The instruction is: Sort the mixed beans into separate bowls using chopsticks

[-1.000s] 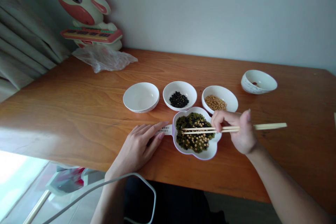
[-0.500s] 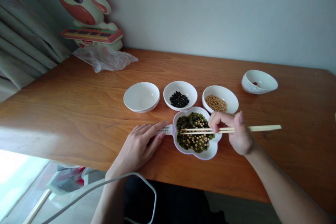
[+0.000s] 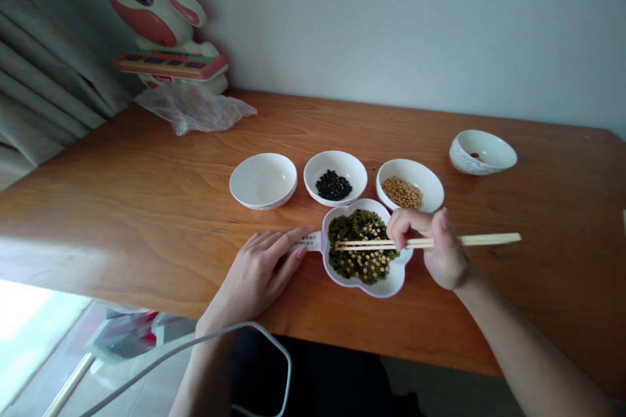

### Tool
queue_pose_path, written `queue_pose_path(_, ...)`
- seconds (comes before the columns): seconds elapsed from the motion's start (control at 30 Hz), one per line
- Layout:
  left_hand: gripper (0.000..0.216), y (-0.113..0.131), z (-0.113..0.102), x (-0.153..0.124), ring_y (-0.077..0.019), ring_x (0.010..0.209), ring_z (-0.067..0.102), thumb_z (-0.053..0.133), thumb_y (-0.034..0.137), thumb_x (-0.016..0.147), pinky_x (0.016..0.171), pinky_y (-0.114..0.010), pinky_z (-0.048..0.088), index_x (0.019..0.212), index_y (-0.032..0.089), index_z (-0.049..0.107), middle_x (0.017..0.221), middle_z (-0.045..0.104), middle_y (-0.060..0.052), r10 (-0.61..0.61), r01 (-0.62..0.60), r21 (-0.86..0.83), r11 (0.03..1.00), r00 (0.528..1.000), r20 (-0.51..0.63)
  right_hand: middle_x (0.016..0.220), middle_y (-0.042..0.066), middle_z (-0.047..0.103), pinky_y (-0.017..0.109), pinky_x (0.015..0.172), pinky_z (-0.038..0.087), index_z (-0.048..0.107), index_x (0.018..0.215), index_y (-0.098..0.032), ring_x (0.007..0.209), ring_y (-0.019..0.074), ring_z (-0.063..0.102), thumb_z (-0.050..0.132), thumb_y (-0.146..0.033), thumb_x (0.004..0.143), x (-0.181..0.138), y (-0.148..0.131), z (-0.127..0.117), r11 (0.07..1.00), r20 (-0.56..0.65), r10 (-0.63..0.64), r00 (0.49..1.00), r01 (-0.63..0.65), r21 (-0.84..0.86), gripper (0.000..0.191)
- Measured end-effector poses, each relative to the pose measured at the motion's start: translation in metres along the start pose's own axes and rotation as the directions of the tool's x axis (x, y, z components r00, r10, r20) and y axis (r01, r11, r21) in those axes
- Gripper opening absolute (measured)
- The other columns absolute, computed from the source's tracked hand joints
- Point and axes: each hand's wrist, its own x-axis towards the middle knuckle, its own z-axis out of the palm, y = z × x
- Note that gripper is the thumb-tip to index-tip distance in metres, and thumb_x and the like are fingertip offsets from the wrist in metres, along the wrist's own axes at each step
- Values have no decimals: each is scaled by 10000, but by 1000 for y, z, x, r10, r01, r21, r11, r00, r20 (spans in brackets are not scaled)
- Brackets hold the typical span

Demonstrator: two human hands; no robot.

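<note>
**Left hand** [image 3: 259, 273]: laid flat, palm down. The fingers [image 3: 288, 242] are stretched out and held close together, pointing forward and to the right. Nothing is grasped.

**Left wrist and forearm** [image 3: 208, 358]: bare. The forearm is entered from the bottom edge, left of centre, and the wrist is kept nearly straight.

**Right hand** [image 3: 440, 251]: turned knuckles-up, with the fingers curled and the thumb laid across the top. A pair of chopsticks [image 3: 484, 239] is pinched in it, level and pointing left.

**Right wrist and forearm** [image 3: 528, 345]: bare. The forearm is entered from the lower right corner and angled up and left.

**Spacing**: the two hands are held apart.
</note>
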Motion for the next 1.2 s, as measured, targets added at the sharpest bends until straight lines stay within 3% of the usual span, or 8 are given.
queue_pose_path(1.2, 376, 1, -1, 1, -258, 1122, 702, 482, 313, 1083, 1002, -424, 511, 1451, 282, 553, 1299, 735, -81, 15, -15, 7, 1000, 1000, -11, 677, 44, 534, 388, 670, 385, 597, 708, -245, 665, 221, 490, 41, -674, 1026, 2, -2, 1, 1000, -13, -14, 1000, 14, 3, 770)
